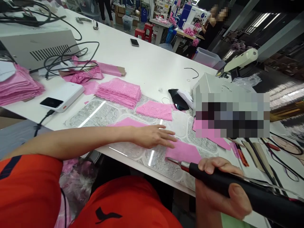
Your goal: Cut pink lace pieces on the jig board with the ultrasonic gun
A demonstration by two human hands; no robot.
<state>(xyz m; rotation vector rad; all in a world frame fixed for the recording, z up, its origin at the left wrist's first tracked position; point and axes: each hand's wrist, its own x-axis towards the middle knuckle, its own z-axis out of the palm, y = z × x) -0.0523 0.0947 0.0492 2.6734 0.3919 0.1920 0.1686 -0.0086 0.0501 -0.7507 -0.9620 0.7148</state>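
My right hand (220, 186) is wrapped round a thick black-handled tool (211, 177) with a narrow metal tip. That tip rests at the near left edge of a flat pink fabric piece (184, 152). Stretched across the table, my left hand (154, 136) has its fingers spread, the fingertips at the upper left edge of the same piece. Another pink piece (129, 122) lies partly hidden behind my left forearm. Beneath them is a glossy marble-patterned mat (159, 164). Beyond my hand lie a pink lace piece (155, 110) and a stack of pink lace pieces (118, 91).
A white power bank (71, 95) and a grey vented box (42, 47) with black cables stand left. Another grey box (206, 85), partly blurred out, is at right, with a dark phone-like device (178, 98) beside it. Tools and cords (242, 155) lie far right. A person (211, 31) sits behind.
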